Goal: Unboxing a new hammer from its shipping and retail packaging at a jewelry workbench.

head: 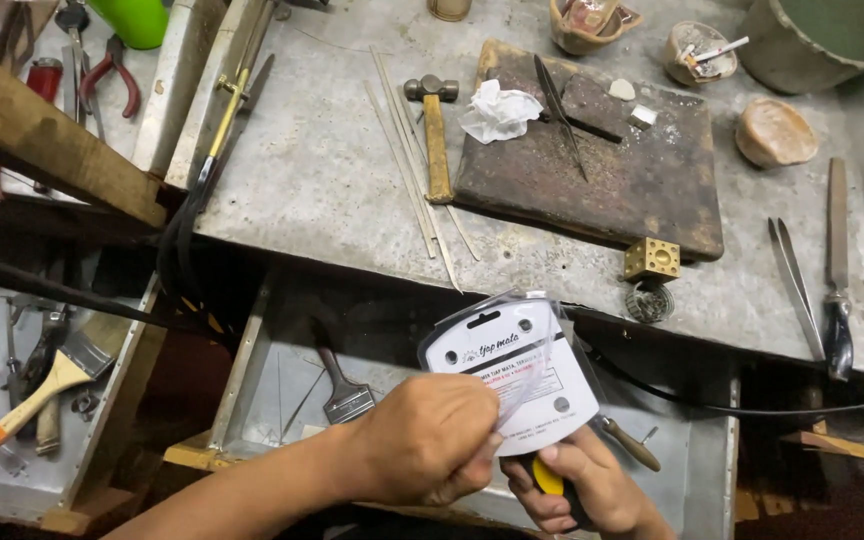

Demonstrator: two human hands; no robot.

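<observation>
I see a grey metal bench (332, 180), scratched and stained, filling the far half of the view. On it lies a dark wooden block (632, 190) carrying a crumpled tissue (498, 110) and a thin dark blade (560, 112). Just left of the block lies a hammer (435, 135) with a wooden handle, beside a few thin metal rods (412, 165). At the block's near right corner sits a brass cube (651, 260) with dimpled faces. Right of the block lie tweezers (794, 285) and a file (836, 265). Far right stands a grey bucket (812, 40); small bowls line the far edge. Below the bench edge I note an open metal tray (282, 390) holding a flat brush (340, 385). A second tray, far left and lower, holds a paintbrush (47, 385) with a pale handle. Red-handled pliers (117, 75) lie far left.

My left hand (427, 440) is near centre, back turned up, fingers curled and pinching the clear plastic front of a blister pack (517, 365). My right hand (577, 485) is below it, palm up, fingers wrapped around the pack's lower end, where a yellow and black tool handle (549, 480) shows. The pack is held over the tray, tilted, white card facing me.
</observation>
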